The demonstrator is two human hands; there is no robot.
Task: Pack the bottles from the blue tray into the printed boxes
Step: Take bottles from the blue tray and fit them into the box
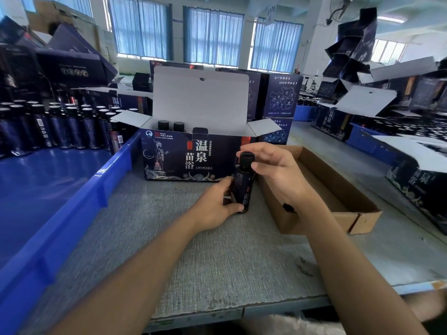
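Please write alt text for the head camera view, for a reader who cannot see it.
The left hand grips a dark bottle by its body and the right hand holds its cap, in front of an open printed box with two bottles already inside. A blue tray holding more bottles lies to the left.

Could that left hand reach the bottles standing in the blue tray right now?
Probably, once freed: the left hand grips the lower part of a bottle that the right hand holds by the cap. Nothing blocks the way over the blue tray's rim to the standing bottles.
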